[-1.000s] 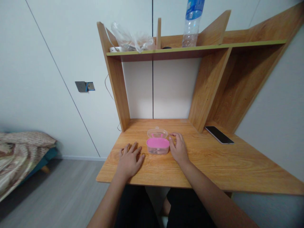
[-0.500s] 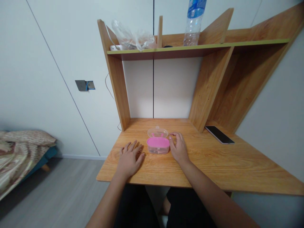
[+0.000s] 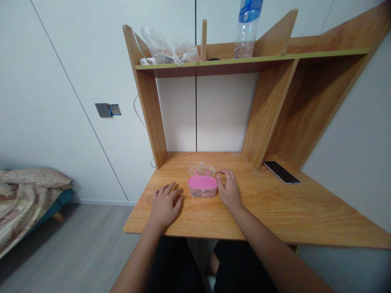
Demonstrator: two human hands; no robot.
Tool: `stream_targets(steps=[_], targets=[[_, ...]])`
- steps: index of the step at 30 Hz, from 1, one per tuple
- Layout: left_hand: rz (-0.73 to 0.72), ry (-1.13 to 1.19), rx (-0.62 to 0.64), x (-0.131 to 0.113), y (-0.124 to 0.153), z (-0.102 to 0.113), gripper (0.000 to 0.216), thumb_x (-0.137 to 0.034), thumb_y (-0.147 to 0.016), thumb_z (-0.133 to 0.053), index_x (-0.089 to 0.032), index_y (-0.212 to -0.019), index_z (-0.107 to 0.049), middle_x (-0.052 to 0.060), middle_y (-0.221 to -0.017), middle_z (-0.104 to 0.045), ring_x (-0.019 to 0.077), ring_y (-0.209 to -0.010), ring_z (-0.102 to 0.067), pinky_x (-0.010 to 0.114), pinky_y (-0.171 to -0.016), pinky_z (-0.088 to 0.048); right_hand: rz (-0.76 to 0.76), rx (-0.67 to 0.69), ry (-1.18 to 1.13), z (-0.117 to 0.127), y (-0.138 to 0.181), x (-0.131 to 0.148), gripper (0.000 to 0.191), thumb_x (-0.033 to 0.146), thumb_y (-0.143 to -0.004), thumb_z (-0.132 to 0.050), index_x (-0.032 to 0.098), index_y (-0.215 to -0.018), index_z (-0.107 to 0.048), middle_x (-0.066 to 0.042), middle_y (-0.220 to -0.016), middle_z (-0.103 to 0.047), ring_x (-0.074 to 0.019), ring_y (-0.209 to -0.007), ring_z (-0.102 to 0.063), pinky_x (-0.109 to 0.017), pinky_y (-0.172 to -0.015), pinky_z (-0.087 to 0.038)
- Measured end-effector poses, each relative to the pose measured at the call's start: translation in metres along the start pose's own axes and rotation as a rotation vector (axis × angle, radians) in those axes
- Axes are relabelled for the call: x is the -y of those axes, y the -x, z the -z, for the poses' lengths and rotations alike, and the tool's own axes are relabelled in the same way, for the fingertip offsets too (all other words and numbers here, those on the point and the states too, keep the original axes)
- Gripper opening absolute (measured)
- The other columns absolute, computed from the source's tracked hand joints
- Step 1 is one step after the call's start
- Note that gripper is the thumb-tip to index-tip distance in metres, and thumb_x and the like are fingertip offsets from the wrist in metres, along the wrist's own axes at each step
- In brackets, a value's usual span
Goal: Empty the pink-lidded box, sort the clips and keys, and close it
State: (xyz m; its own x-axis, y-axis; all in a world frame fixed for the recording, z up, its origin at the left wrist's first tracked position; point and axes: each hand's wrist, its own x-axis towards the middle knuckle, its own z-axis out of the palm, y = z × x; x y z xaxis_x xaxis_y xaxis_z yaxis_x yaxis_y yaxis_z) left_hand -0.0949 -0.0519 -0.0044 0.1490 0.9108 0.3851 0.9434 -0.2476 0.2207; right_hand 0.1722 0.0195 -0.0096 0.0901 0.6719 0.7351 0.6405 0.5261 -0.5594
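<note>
A small clear plastic box (image 3: 203,191) with a pink inner tray (image 3: 202,182) stands on the desk, its transparent lid (image 3: 202,169) flipped open towards the back. My right hand (image 3: 228,190) is at the box's right side, thumb against or very near its edge, fingers loosely curved and apart, holding nothing. Left of the box, my left hand (image 3: 165,204) lies palm down with its fingers spread. Beside its fingertips are several small thin rings (image 3: 184,197), like little elastic bands; the hand may cover more of them.
A phone (image 3: 281,172) lies on the right of the wooden desk (image 3: 262,215). Above, the shelf (image 3: 171,70) carries a plastic bag (image 3: 169,48), a small white device (image 3: 147,61) and a water bottle (image 3: 247,34). A bed (image 3: 33,199) stands at the left.
My left fingers have drawn back slightly to the left and curled a little, so more of the small rings show. My right hand stays beside the box. The view has shifted slightly.
</note>
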Motion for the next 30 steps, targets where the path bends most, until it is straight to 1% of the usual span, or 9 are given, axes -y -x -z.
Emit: stream_targets(steps=[4,10,16,23,30], targets=[[-0.005,0.013,0.026,0.002,-0.001,-0.002,0.038,-0.044,-0.095,-0.050,-0.031,-0.126,-0.067,0.005,-0.150,-0.051,0.0349,-0.135,-0.044,0.056,-0.107,-0.031,0.008,0.000,0.004,0.000,0.000,0.000,0.018,0.031,-0.096,-0.049,0.021,-0.108,-0.058,-0.011,-0.107,-0.062,-0.0287,-0.105,-0.059,-0.046,-0.092,-0.050],[-0.003,0.090,0.026,0.003,0.000,-0.001,0.035,-0.045,-0.097,-0.047,-0.032,-0.115,-0.073,0.005,-0.148,-0.054,0.0357,-0.136,-0.043,0.057,-0.108,-0.029,0.009,-0.006,-0.008,-0.001,0.000,-0.002,0.017,0.030,-0.096,-0.050,0.022,-0.108,-0.058,-0.011,-0.108,-0.062,-0.0292,-0.106,-0.058,-0.047,-0.091,-0.050],[0.001,0.181,0.019,0.008,-0.002,-0.001,0.024,-0.032,-0.092,-0.054,-0.033,-0.100,-0.076,0.003,-0.141,-0.060,0.0329,-0.132,-0.047,0.056,-0.105,-0.032,-0.001,0.008,-0.012,-0.001,0.001,-0.003,0.017,0.030,-0.097,-0.049,0.021,-0.109,-0.057,-0.011,-0.109,-0.061,-0.0288,-0.108,-0.058,-0.046,-0.092,-0.051],[0.004,0.209,0.007,0.012,-0.003,-0.005,0.015,-0.029,-0.090,-0.057,-0.025,-0.090,-0.071,0.008,-0.135,-0.063,0.0343,-0.134,-0.045,0.058,-0.107,-0.030,0.001,0.007,-0.011,-0.001,0.001,-0.002,0.017,0.029,-0.097,-0.050,0.021,-0.110,-0.058,-0.011,-0.109,-0.061,-0.0288,-0.107,-0.058,-0.046,-0.091,-0.051],[-0.005,0.281,-0.025,0.015,-0.002,-0.007,0.010,-0.028,-0.090,-0.059,-0.023,-0.089,-0.068,0.009,-0.132,-0.065,0.0327,-0.132,-0.047,0.054,-0.107,-0.030,0.015,-0.005,-0.009,0.000,0.000,-0.001,0.018,0.029,-0.098,-0.047,0.022,-0.108,-0.058,-0.010,-0.107,-0.062,-0.0282,-0.105,-0.059,-0.047,-0.093,-0.050]])
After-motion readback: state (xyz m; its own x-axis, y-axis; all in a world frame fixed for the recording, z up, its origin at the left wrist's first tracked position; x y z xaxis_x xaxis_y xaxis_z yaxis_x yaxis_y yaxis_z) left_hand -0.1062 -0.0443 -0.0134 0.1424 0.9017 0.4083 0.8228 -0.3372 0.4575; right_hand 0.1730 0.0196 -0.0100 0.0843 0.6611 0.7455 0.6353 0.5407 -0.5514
